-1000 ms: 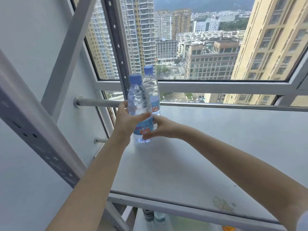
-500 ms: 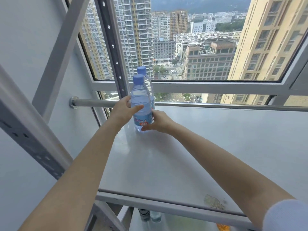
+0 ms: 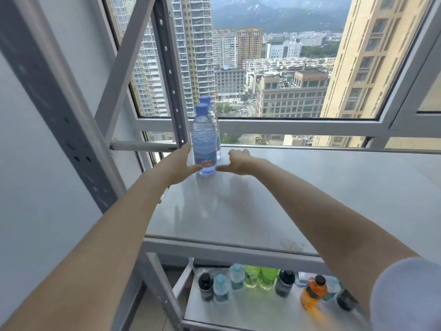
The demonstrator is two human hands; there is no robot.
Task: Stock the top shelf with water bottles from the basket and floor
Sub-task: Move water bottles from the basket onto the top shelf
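Just cartoon figures (image 3: 205,161) on bottle (image 3: 204,137)

Single view: a head-worn wide-angle camera at standing height, facing forward and tilted down across the top shelf (image 3: 262,206) toward its far edge and the window (image 3: 286,68) behind. Close range. The shelf's near edge crosses the lower frame, and its far left corner sits near centre. A lower shelf (image 3: 250,311) shows beneath the near edge. Straight lines bow toward the frame margins.

the left arm (image 3: 100,244) is bare, the right arm (image 3: 310,211) wears a pale, finely ribbed sleeve (image 3: 405,295).
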